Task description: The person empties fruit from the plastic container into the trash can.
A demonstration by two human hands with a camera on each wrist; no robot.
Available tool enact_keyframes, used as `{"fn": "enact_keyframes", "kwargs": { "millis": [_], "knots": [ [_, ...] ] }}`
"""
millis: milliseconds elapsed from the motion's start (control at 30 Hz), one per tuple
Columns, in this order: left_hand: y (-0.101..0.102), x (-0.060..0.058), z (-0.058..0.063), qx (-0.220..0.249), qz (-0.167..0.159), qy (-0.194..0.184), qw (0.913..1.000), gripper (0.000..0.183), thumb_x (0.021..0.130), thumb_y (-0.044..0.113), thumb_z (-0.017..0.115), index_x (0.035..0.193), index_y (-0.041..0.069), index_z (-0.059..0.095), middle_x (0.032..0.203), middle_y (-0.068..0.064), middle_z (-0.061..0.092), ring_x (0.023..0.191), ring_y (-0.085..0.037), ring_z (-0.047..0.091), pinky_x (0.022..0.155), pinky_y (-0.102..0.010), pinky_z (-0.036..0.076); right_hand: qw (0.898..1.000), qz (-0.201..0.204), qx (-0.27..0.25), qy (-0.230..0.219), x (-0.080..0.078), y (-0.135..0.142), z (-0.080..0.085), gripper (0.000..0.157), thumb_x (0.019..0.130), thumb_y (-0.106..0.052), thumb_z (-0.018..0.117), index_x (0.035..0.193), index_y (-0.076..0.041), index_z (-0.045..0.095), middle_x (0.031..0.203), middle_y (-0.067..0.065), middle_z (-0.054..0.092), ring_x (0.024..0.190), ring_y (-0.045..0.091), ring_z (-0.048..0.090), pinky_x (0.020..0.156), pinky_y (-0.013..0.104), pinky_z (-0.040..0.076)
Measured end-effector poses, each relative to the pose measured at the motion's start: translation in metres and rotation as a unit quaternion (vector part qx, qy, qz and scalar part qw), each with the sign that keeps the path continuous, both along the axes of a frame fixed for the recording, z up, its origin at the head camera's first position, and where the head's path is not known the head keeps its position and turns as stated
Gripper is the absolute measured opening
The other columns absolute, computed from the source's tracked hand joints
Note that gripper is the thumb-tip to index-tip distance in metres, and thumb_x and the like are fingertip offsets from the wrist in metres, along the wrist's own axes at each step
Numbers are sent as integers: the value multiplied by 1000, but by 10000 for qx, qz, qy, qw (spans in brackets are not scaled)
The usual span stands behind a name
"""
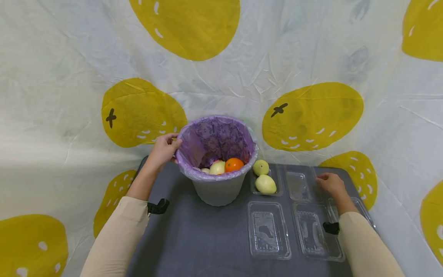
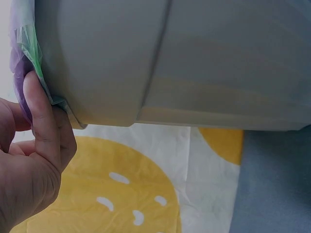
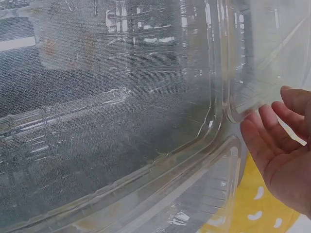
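My left hand (image 1: 163, 149) grips the rim of a light-coloured bucket (image 1: 218, 192), its fingers curled over the purple plastic liner (image 1: 194, 144). Inside the bucket lie an orange fruit (image 1: 234, 164), a pale yellow fruit (image 1: 217, 168) and other fruit partly hidden by the rim. At the right, my right hand (image 1: 332, 185) is beside the back clear plastic trays, with nothing held. In the right wrist view its fingers are loosely bent, the thumb apart, with the fingertips right at the corner of a clear tray (image 3: 232, 109).
Right of the bucket, another clear tray (image 1: 279, 188) holds two pale green fruits (image 1: 265, 185). Several more clear trays stand on the grey table (image 1: 194, 238), including a front one (image 1: 250, 231) and its neighbour (image 1: 340, 254). A lemon-patterned curtain (image 1: 221, 88) hangs behind the table.
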State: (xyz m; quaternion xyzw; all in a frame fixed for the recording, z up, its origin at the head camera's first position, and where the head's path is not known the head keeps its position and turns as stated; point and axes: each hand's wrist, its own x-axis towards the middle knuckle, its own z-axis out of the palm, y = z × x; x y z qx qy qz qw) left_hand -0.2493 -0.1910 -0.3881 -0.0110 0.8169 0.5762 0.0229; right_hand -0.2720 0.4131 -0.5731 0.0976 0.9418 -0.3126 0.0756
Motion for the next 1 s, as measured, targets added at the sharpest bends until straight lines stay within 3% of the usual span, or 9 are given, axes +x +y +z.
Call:
{"fn": "enact_keyframes", "kwargs": {
  "millis": [167, 300, 467, 600, 800, 900, 1000],
  "knots": [
    [0, 0, 1, 5, 29, -7, 10000, 45, 108, 19, 55, 148, -1, 51, 94, -11, 50, 57, -12, 59, 48, -27, 59, 9995, -67, 14, 297, 7, -5, 8, 48, 108, -26, 54, 137, 13, 53, 133, 38, 54, 117, 54, 55, 94, 65, 51],
    [0, -1, 1, 20, 19, 21, 10000, 44, 108, 19, 55, 147, -1, 52, 93, -11, 50, 56, -12, 59, 48, -28, 59, 9980, 37, -158, 609, 11, -10, 11, 51, 109, -31, 54, 140, 9, 52, 139, 37, 53, 122, 53, 53, 98, 66, 50],
    [0, -1, 1, 42, 5, 4, 10000, 44, 108, 18, 55, 147, -2, 52, 92, -11, 50, 56, -12, 59, 48, -28, 59, 9918, 476, -456, 1093, 18, -17, 15, 54, 109, -34, 54, 143, 8, 52, 140, 35, 54, 125, 53, 53, 98, 66, 50],
    [0, -2, 1, 51, 17, 1, 10000, 44, 108, 18, 55, 147, -2, 52, 92, -11, 50, 56, -12, 59, 47, -27, 59, 9858, 750, -743, 1303, 22, -27, 21, 52, 107, -32, 57, 143, 5, 54, 139, 32, 59, 124, 49, 57, 95, 58, 55],
    [0, -1, 1, 79, 21, -5, 10000, 45, 108, 19, 55, 148, -1, 51, 93, -11, 49, 57, -12, 59, 47, -28, 59, 9855, 908, -891, 1120, 20, -40, 26, 51, 107, -33, 59, 144, 1, 56, 139, 27, 61, 120, 37, 62, 89, 39, 59],
    [0, 0, 2, 46, 10, -16, 10000, 45, 108, 19, 55, 149, -1, 51, 94, -11, 50, 57, -11, 59, 48, -28, 59, 9849, 1017, -979, 1001, 20, -47, 26, 50, 106, -34, 60, 143, -1, 58, 139, 25, 62, 114, 25, 66, 91, 43, 60],
    [1, 0, 2, 34, 2, -25, 10000, 45, 109, 20, 55, 149, 0, 51, 95, -11, 50, 58, -11, 59, 48, -27, 59, 9830, 1136, -1129, 900, 20, -57, 26, 52, 105, -37, 60, 142, 0, 58, 137, 25, 63, 112, 22, 67, 92, 47, 60]
  ]
}}
